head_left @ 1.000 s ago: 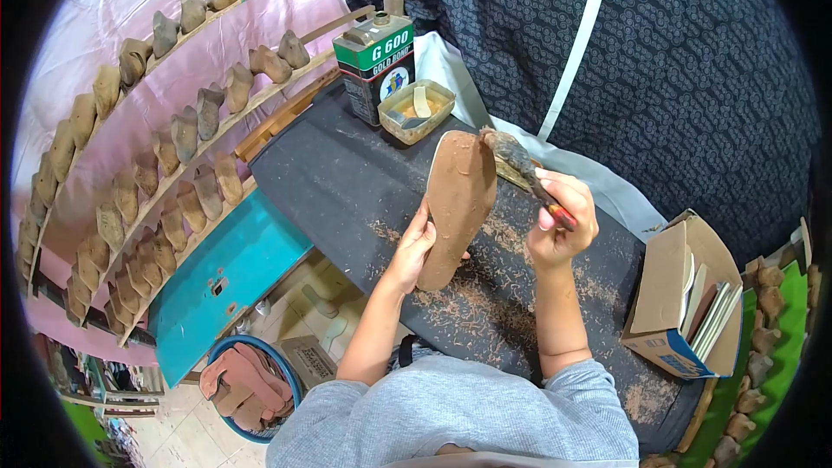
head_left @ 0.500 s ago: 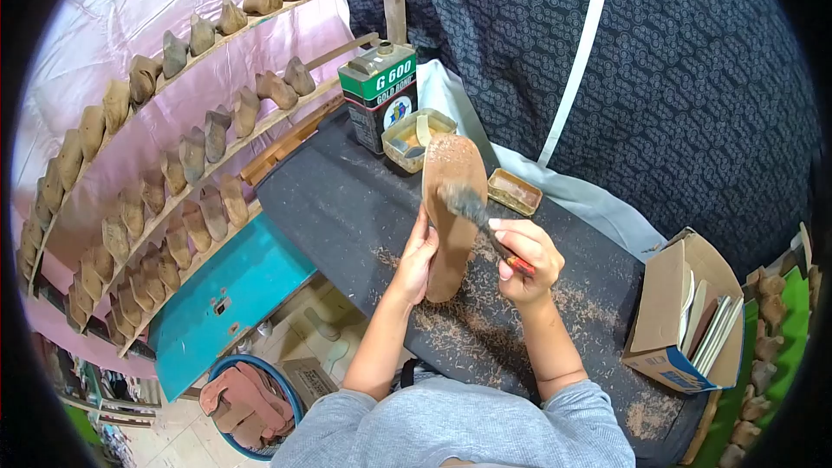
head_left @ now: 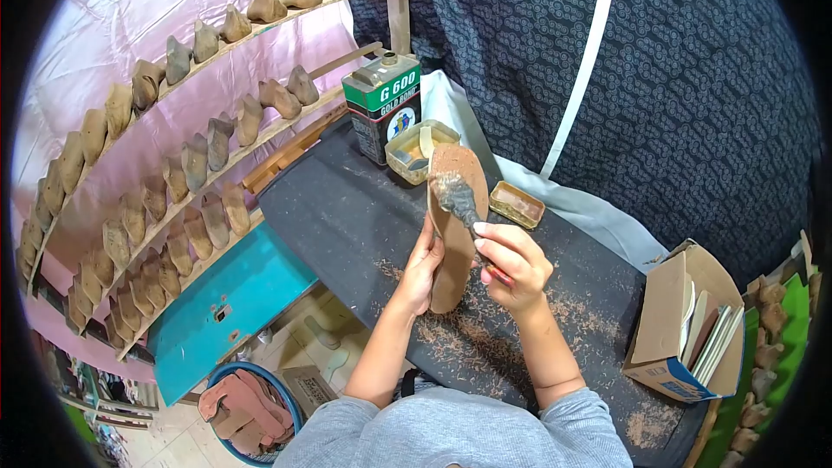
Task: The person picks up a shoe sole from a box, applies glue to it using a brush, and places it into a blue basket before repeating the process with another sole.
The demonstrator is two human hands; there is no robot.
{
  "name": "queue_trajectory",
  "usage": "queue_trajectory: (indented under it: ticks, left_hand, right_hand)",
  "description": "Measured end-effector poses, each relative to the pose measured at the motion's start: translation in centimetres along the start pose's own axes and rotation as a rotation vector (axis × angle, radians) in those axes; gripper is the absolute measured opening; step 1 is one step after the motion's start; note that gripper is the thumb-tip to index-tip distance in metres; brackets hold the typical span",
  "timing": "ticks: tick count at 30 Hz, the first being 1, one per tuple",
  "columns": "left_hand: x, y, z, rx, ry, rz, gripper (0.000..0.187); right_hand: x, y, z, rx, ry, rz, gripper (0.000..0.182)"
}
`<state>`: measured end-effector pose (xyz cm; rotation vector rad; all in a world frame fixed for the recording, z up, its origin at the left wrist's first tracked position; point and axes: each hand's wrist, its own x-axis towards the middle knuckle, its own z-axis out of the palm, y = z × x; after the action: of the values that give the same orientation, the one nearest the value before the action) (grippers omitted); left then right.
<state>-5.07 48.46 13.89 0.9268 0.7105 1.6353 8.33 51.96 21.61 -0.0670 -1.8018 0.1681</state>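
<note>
A brown shoe sole [head_left: 452, 270] is held upright, tilted, over the dark table. My left hand [head_left: 422, 270] grips its left edge, the fingers partly hidden behind it. My right hand [head_left: 517, 267] is closed round the handle of a brush [head_left: 459, 201], whose dark, matted bristles touch the upper part of the sole. Just behind the sole stands an open container [head_left: 414, 149] with yellowish contents and a pale flat piece in it. To the right of the brush lies a small rectangular tin [head_left: 517, 204].
A green and black can [head_left: 383, 104] stands at the back. Shavings [head_left: 485, 342] litter the dark table [head_left: 321, 199]. A cardboard box [head_left: 663, 321] sits at the right. Wooden lasts [head_left: 195, 160] line the left shelves. Below left is a blue basket [head_left: 299, 420] of cut pieces.
The brush and my right hand have shifted slightly left and the bristles sit nearer the sole's left edge. The sole has turned a little and appears slightly lower.
</note>
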Motion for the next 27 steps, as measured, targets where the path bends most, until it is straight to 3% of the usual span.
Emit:
queue_trajectory:
  ticks: [4, 8, 10, 12, 16, 19, 22, 27]
  left_hand:
    - [0.1, -0.5, -0.7, -0.014, 0.077, 0.012, 0.055]
    - [-0.1, -0.3, -0.7, -0.059, 0.073, -0.022, 0.055]
    - [0.0, -0.3, -0.4, -0.086, 0.047, -0.025, 0.055]
    - [0.1, 0.0, -0.2, -0.112, 0.019, -0.028, 0.054]
    - [0.5, -0.4, -1.3, -0.090, 0.063, -0.010, 0.053]
    - [0.9, -0.6, -1.9, -0.061, 0.078, 0.104, 0.053]
    - [0.0, 0.8, -0.6, -0.227, 0.078, -0.053, 0.056]
    - [0.4, 0.4, -1.0, -0.213, 0.037, 0.004, 0.056]
  right_hand:
    - [-1.1, 0.1, -0.6, 0.097, -0.093, 0.063, 0.026]
    - [-1.0, 0.0, -1.1, 0.131, -0.020, 0.127, 0.020]
    - [-0.4, -0.2, -0.7, 0.130, 0.038, 0.123, 0.020]
    - [-0.2, 0.0, -0.4, 0.014, -0.018, 0.042, 0.023]
    - [-1.2, 0.0, -0.7, 0.080, -0.116, 0.008, 0.025]
    - [-1.6, -0.2, -1.4, 0.118, -0.183, 0.092, 0.024]
    - [-0.7, -0.6, -1.3, 0.088, -0.104, 0.054, 0.025]
    - [-0.8, -0.3, -0.8, 0.060, -0.134, 0.011, 0.026]
